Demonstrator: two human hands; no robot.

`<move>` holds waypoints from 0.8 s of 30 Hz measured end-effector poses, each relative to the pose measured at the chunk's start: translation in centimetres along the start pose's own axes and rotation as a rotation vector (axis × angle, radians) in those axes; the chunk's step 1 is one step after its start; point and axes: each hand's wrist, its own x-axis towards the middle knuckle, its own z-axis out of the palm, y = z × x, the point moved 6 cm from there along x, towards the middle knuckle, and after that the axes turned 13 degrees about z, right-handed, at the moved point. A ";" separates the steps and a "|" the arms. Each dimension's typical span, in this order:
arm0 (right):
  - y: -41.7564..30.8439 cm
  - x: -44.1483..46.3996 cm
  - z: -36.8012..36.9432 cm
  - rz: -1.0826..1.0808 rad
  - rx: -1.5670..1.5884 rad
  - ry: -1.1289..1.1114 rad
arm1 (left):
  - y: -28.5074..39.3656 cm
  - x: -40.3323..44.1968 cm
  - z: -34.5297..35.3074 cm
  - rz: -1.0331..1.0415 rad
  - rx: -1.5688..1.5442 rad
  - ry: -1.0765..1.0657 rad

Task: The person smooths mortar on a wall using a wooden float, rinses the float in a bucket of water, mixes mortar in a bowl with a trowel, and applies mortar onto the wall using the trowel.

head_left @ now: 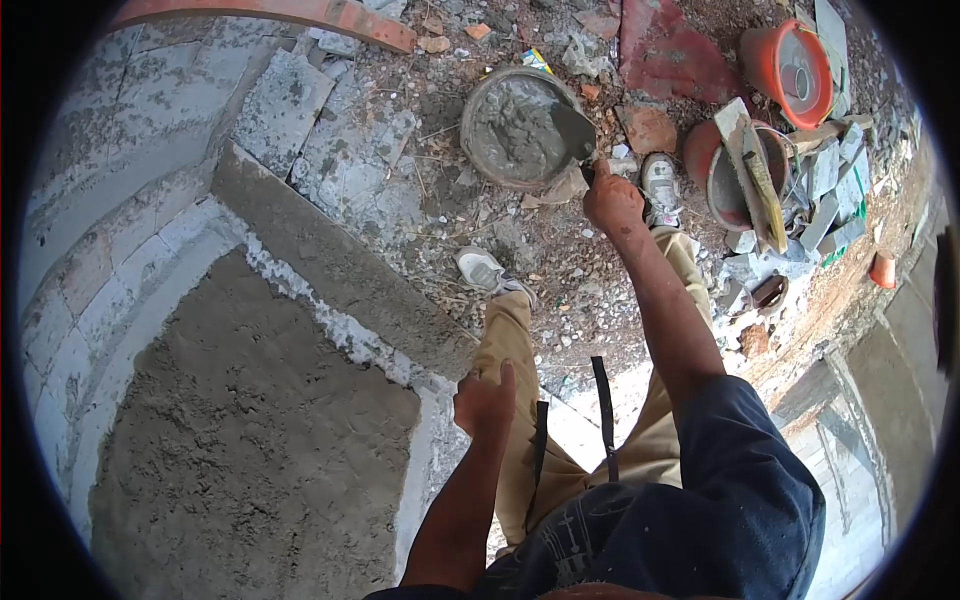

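Observation:
My right hand is wrapped round the handle of a trowel, whose dark blade dips into wet grey mortar in a round bucket. Most of the handle is hidden by my fingers. My left hand hangs in front of my left leg, its fingers curled and thumb raised, with nothing visible in it. To its left lies a broad patch of spread grey mortar, bordered by a low plastered ledge.
At the right stand a red bucket with a cup inside and another bucket with a mortar-caked board across it. Broken tile pieces lie beside them. Rubble covers the ground round my shoes. A curved red strip lies at the top left.

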 end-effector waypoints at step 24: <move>1.1 -2.2 3.8 -0.137 0.140 0.155 | 1.6 -2.0 5.4 -0.123 -0.090 -0.157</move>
